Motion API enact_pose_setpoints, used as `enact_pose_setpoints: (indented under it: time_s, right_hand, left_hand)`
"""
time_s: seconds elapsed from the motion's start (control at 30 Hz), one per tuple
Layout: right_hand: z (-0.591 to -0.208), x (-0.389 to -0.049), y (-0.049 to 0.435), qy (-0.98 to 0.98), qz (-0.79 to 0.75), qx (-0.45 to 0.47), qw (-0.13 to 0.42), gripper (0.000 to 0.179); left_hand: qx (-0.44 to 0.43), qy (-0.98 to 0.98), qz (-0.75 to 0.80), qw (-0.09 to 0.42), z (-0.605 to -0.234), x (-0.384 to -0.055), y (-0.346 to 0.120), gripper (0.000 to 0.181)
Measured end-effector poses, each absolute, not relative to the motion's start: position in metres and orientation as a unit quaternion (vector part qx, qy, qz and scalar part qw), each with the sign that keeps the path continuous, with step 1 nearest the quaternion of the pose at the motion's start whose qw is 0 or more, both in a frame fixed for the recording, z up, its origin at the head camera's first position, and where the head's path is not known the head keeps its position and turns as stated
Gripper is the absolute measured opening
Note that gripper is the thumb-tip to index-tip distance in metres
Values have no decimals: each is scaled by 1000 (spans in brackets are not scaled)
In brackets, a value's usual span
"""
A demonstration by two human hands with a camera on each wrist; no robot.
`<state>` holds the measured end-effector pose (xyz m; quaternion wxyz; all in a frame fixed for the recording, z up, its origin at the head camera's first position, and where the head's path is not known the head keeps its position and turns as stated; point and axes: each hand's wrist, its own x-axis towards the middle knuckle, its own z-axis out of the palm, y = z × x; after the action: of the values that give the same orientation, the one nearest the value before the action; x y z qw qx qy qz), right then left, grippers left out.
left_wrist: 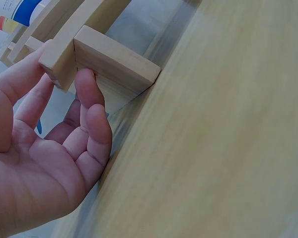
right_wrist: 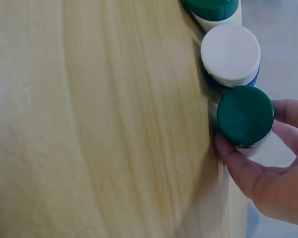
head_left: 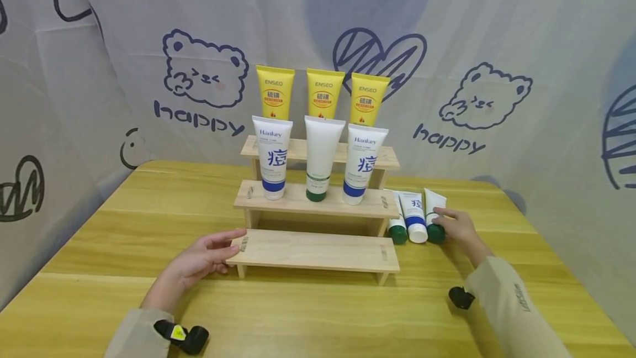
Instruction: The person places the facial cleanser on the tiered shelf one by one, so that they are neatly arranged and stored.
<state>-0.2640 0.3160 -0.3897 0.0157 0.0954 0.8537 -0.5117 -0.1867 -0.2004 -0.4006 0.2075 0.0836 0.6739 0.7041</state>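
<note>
A wooden step rack [head_left: 318, 250] has three shelves. At its bottom shelf's left end my left hand [head_left: 206, 258] holds the board, fingers above and below the edge in the left wrist view. To the right of the rack, my right hand [head_left: 459, 231] pinches a white tube with a green cap [right_wrist: 246, 116], thumb and fingers on either side of it. That tube lies at the right end of a row, beside a white tube with a blue band [head_left: 414, 220] and another green-capped tube [head_left: 397, 233], partly behind the rack.
Three yellow tubes [head_left: 323, 95] stand upright on the top shelf. On the middle shelf stand two blue-banded tubes [head_left: 272, 156] with a green-capped white tube [head_left: 323, 153] between them. A printed cloth [head_left: 298, 10] hangs behind the wooden table [head_left: 298, 319].
</note>
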Motion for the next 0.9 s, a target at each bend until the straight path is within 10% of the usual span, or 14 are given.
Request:
enact_pose_setpoints:
  time_s: [0.9]
  right_hand:
    - [-404, -268, 338, 742, -658, 129, 0, 50]
  left_hand:
    - [88, 665, 710, 212, -403, -189, -201, 34]
